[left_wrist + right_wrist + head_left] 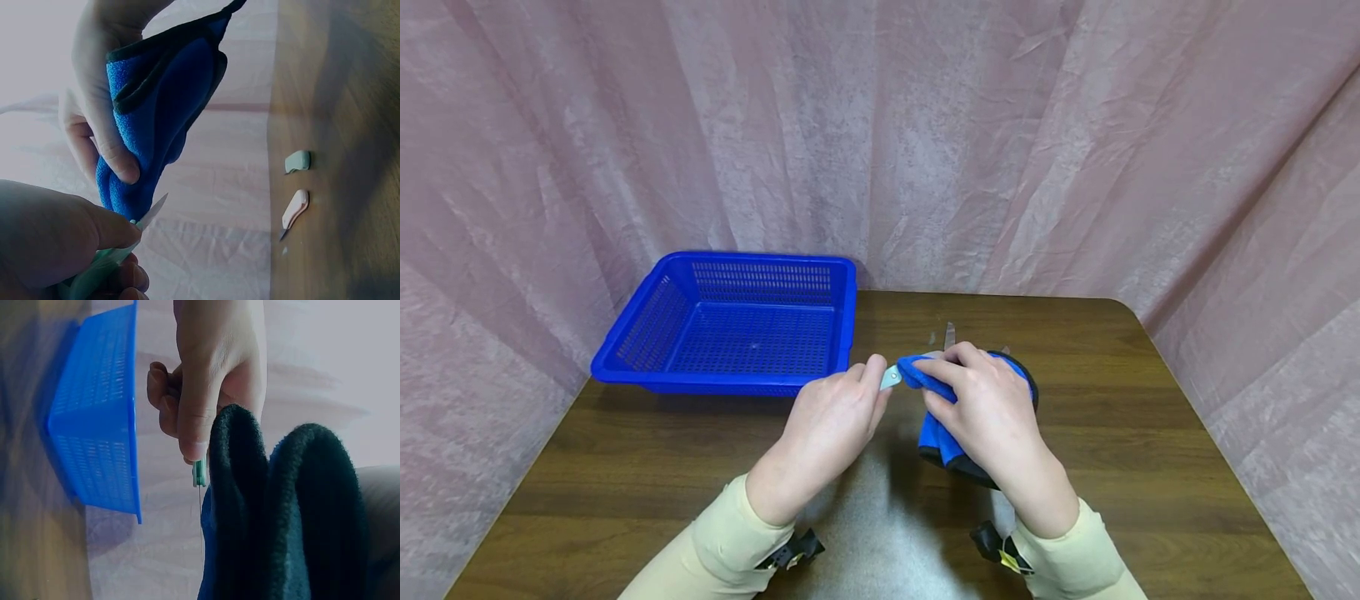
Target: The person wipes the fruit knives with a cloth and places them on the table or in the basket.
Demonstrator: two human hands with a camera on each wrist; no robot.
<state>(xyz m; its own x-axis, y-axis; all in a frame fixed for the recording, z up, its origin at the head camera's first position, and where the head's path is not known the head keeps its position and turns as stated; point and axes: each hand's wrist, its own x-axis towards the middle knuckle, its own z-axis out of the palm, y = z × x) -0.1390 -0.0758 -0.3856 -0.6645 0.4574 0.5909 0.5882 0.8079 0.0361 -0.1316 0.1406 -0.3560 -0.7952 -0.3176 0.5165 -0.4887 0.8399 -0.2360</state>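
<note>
My left hand [835, 421] grips a small folding knife [891, 377] by its pale green handle, with the thumb along the handle. Its blade [154, 212] is out and points to the right. A blue cloth [934, 435] with black edging hangs folded from my right hand [988, 404], pinched between thumb and fingers. In the head view the cloth wraps over the blade close to the handle; the left wrist view shows the blade tip beside the cloth's lower end. Both hands are close together above the table.
A blue plastic basket [722, 387] stands at the back left of the wooden table [1120, 467]. Beyond the hands lie a pink-handled knife [296, 209] with its blade out and a pale green-handled one [298, 160]. A pink curtain [880, 150] hangs behind the table.
</note>
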